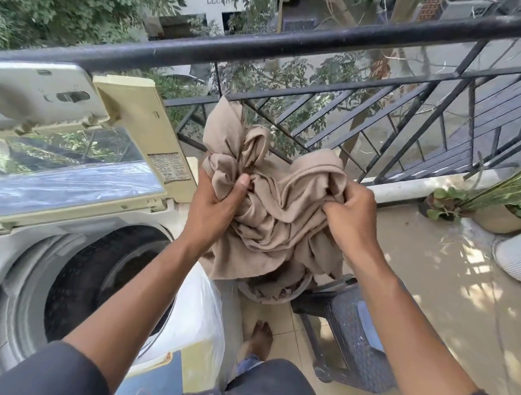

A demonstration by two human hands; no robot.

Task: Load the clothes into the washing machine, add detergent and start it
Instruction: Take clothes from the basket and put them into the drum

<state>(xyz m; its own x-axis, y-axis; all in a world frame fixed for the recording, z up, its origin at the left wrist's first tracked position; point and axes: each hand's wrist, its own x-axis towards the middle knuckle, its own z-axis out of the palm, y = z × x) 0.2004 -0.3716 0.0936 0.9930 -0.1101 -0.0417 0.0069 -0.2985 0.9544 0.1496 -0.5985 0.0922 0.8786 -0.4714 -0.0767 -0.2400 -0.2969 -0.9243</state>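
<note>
1. The left hand (215, 207) is gripping a bunched beige cloth (271, 197), thumb pressed into its folds.
2. The right hand (352, 214) is clutching the same cloth from the other side, fingers curled into it.
3. The cloth is hanging in the air just right of the washing machine (26, 276), above a basket (274, 290) on the floor.
4. The machine's lid (76, 159) is standing raised, leaving the dark drum (106, 280) exposed.
</note>
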